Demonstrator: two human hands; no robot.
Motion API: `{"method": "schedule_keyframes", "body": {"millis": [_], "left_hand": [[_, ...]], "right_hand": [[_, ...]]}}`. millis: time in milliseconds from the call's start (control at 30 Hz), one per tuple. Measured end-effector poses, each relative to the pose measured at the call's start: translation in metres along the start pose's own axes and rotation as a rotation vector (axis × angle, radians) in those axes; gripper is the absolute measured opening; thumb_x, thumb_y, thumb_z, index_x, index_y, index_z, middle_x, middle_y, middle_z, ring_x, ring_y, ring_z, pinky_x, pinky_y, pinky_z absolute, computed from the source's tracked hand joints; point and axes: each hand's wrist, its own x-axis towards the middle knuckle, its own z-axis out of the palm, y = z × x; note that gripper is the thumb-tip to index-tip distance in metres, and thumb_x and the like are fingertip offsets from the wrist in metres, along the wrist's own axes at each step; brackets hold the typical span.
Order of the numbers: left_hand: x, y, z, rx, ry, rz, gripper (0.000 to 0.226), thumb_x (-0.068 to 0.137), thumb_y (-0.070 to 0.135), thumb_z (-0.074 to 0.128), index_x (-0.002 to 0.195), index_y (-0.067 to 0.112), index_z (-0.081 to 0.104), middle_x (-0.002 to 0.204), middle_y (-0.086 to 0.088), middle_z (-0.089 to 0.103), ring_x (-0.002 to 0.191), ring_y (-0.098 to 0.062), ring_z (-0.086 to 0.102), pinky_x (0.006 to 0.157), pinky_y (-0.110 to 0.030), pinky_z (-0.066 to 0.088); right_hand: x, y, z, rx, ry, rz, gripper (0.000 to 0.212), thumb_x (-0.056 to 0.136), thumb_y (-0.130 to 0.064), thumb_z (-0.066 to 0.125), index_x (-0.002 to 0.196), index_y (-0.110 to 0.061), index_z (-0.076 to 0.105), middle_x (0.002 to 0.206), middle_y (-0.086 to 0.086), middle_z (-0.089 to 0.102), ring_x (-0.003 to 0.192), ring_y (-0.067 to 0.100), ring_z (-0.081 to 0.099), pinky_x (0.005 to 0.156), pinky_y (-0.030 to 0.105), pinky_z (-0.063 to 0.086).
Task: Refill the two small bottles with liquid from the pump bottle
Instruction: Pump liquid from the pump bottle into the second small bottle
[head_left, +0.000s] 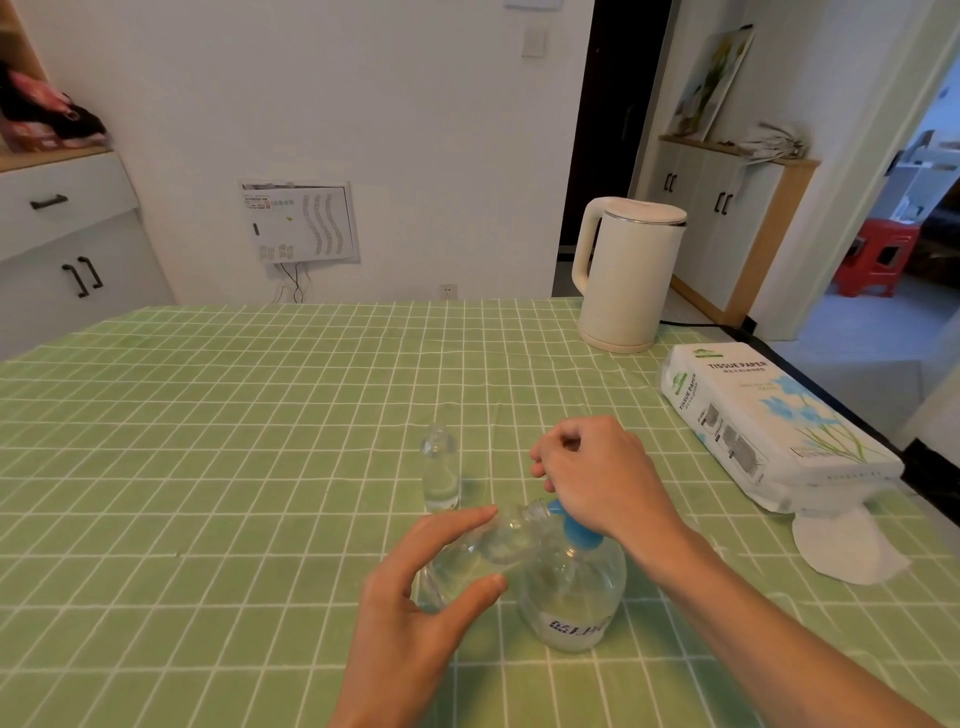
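Head view: on the table (208, 467), under a green checked cloth, the pump bottle (576, 597) stands close to the person. It is clear plastic and part full of clear liquid, so it is likely the heaviest piece and steady on its broad base. The right hand (597, 478) is curled over its blue pump head (576, 535), the place to press; the thin-looking wall would probably dent if squeezed. The left hand (415, 597) grips one small bottle (493, 545) between thumb and fingers, tilted with its mouth towards the pump spout. It looks light and smooth, probably slippery when wet, and is best held round the body. The other small bottle (440, 473) stands upright just beyond, untouched, narrow and easy to tip.
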Motion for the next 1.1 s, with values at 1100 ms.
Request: {"method": "schedule_keyframes", "body": {"millis": [1100], "left_hand": [[-0.0011,0.0025,-0.0012,0.007,0.007,-0.024,0.056,0.077,0.004,0.087,0.117,0.040,0.075,0.123,0.014,0.077,0.121,-0.008,0.069,0.101,-0.009,0.045]], "right_hand": [[0.0000,-0.0097,-0.0070,-0.095,0.032,-0.044,0.029,0.103,-0.033,0.058,0.085,-0.018,0.076,0.077,-0.001,0.081,0.079,0.025,0.079,0.079,0.050,0.067]]}}
